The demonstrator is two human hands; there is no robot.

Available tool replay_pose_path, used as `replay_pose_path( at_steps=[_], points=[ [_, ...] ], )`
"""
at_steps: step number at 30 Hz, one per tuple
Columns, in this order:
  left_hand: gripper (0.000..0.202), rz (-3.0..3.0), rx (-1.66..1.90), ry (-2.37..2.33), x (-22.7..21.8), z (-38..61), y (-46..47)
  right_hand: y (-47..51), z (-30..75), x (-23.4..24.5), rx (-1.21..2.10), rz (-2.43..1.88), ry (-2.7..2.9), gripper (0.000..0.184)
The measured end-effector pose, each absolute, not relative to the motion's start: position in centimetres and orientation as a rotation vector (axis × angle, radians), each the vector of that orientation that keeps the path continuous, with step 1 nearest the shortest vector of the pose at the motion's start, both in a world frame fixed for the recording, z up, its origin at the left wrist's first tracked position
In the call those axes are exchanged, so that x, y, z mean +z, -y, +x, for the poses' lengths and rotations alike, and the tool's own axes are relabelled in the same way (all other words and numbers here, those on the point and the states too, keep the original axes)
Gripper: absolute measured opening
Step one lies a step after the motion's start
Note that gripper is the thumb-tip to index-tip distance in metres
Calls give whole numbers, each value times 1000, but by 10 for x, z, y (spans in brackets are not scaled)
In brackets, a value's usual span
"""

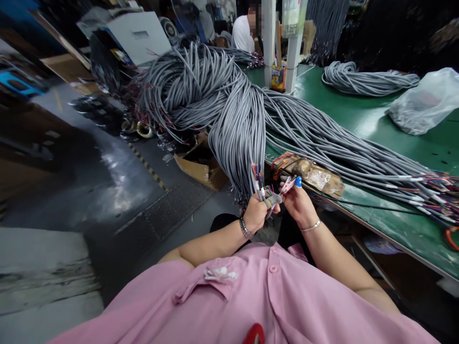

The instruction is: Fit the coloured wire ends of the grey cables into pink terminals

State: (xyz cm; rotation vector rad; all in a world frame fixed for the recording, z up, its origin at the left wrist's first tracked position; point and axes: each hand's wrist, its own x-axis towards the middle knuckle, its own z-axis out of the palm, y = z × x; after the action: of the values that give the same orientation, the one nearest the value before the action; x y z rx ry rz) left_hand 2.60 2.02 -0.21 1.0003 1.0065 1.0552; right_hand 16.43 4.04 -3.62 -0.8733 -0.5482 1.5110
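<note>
My left hand, with grey coverings on its fingers, is closed around the end of a grey cable whose thin coloured wires fan out at the tip. More cable ends stand up right beside it. Close on its right, my right hand has a blue cover on the thumb and pinches small pinkish-white strips; their exact kind is too small to make out. The fingertips of both hands nearly meet. Just beyond them a thick bundle of grey cables hangs over the table's edge.
Long grey cables lie along the green table. A taped brown block rests at its near edge. A plastic bag and coiled cable lie farther back. An opened cardboard box stands below. Another person sits behind.
</note>
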Motion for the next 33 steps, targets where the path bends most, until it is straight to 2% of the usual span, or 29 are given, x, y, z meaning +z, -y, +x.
replay_pose_path(
  at_steps=[6, 13, 16, 20, 25, 33],
  points=[
    [35, 1032, 1048, -1002, -4, 27, -19, -42, 162, -36, 1526, -800, 460, 35],
    [35, 1080, 1052, -982, -8, 19, -13, -27, 171, -33, 1680, -769, 564, 52],
    [35, 1121, 1038, -982, -13, 14, -12, -14, 174, -33, 1691, -821, 752, 39],
    [35, 1274, 942, -971, -12, 10, -12, -2, 171, -28, 1534, -914, 933, 20],
    [35, 1394, 782, -933, -4, 6, -13, -1, 165, -16, 1458, -975, 1063, 22],
    [36, 1111, 957, -968, -17, 7, -15, -1, 164, -20, 1314, -1068, 1033, 24]
  ],
)
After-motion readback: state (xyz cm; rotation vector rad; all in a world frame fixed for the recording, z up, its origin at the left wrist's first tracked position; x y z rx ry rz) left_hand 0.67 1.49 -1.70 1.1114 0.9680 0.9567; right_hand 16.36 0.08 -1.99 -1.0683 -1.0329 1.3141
